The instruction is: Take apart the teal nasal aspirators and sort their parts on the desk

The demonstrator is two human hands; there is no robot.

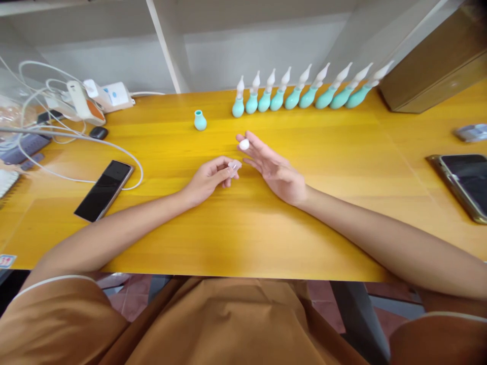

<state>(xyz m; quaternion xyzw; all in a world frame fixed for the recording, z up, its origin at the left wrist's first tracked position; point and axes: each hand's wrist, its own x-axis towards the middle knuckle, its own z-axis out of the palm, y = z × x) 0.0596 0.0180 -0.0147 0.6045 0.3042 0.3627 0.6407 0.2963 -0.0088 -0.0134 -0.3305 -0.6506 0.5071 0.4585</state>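
My left hand point(214, 177) pinches a small, clear plastic piece point(234, 167) between thumb and fingers, above the table. Just to its right, my right hand point(276, 170) is open, with its fingers stretched out and the palm turned toward the left hand. A small, rounded white piece point(244, 144) shows at the right fingertips; whether it touches them or stands behind them I cannot tell. Farther back, a mint-green rubber bulb point(200, 121) without a tip stands upright. Several mint-green bulb nasal aspirators point(292, 97) with clear pointed tips form a row at the back right.
A phone point(104, 190) lies left of my left arm, beside white cables and chargers point(114, 96). Another phone point(466, 177) lies at the far right. A brown box point(429, 71) stands at the back right, beyond the row's end. The wooden table point(236, 238) ends close to my body.
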